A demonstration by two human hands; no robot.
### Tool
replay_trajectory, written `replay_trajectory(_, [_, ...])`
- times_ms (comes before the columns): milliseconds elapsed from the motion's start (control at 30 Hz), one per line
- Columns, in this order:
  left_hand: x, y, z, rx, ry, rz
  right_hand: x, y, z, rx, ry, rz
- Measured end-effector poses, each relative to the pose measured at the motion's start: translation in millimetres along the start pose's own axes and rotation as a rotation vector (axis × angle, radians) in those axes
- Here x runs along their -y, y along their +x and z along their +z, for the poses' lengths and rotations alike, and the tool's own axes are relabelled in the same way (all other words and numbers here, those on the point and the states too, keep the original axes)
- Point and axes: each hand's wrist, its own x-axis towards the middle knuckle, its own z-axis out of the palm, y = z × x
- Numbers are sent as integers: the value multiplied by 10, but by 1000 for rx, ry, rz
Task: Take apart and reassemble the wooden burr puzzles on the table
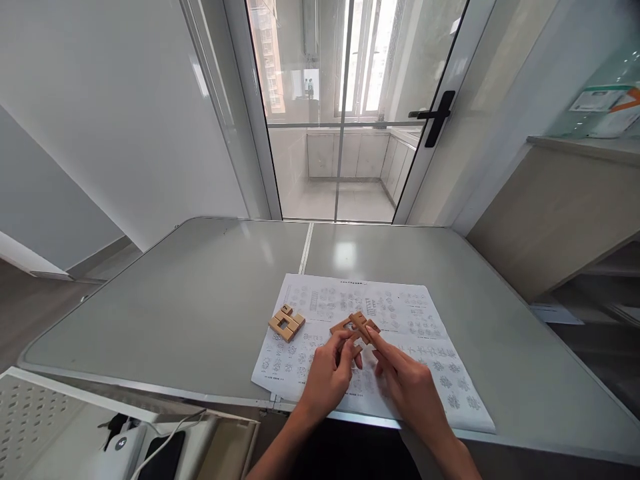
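Wooden piece (360, 325) in fingers (372, 335), inside edges of paper (460, 415)

Fingers of the left hand (330, 371) and right hand (409, 377) hide parts of the wooden pieces (359, 321) between them, so how these fit together cannot be told. The 2 forearms run off the bottom edge. The hands and forearms cover part of the printed sheet (405, 307), whose text and diagrams are too small to read. At the left, a dark mark on the wooden cluster (286, 327) is too tiny to make out surely. The right edge cuts off a clear bottle (613, 110); the bottom edge crops a flat black object (163, 460).
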Motion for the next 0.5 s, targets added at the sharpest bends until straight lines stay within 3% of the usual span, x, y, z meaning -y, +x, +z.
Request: replay_trajectory(500, [-8,1,20,-13,-32,1,29,13,1,27,-42,-86])
